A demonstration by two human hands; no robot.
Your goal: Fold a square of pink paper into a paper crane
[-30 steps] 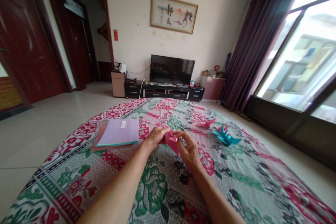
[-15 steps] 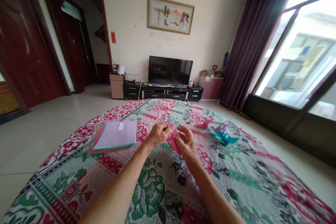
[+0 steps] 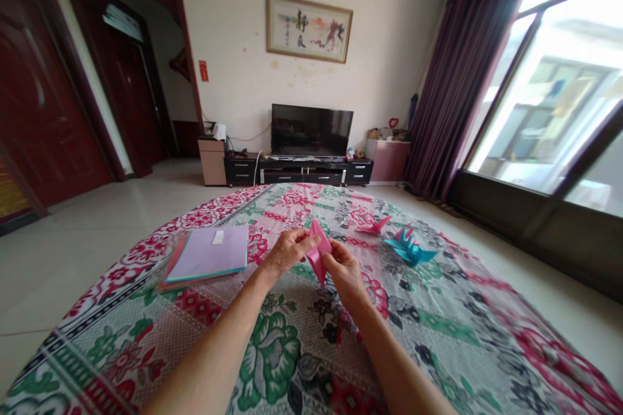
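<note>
Where the forearms [image 3: 214,337] converge, left hand [image 3: 286,253] and right hand [image 3: 344,271] pinch pink paper [image 3: 317,260].

Black brush writing [image 3: 300,21] in a wide, gold-framed rectangular picture [image 3: 309,28]
Its large upper character, left of the frame's middle, reads 静; the smaller script is illegible, as are the markings on the upright red paper strip [image 3: 203,71].

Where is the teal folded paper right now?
In the head view, the teal folded paper lies on the patterned tablecloth, beyond and to the right of the right hand, near a pink folded piece on its left.
</note>
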